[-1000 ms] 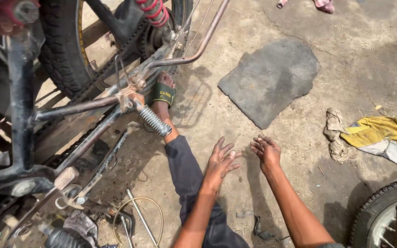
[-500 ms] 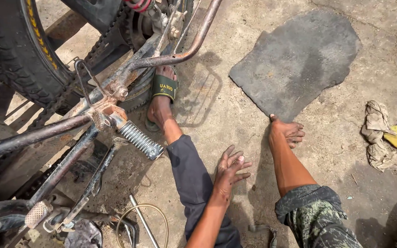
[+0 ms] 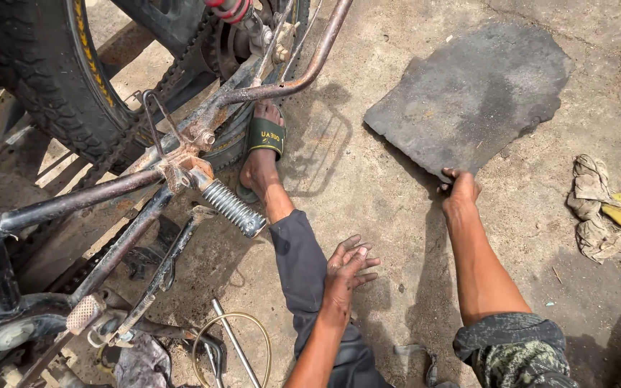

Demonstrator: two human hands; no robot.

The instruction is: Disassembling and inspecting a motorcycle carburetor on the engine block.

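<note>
On the dusty concrete ground, beside a stripped motorcycle frame, a dark grey mat is laid flat: irregular outline, ragged edges, matte and gritty surface, apparently thin rubber or felt. It is judged light, limp and likely to sag when lifted; hold is best taken at the near edge, where a corner is already pinched. The right hand is set on that lower edge, fingers curled over it in what looks like a grip. The left hand is held open above the trouser leg, fingers spread, nothing in it. Also noted: ribbed chrome footpeg, knobbly rear tyre, green-strapped sandal, crumpled rags, looped wire.
</note>
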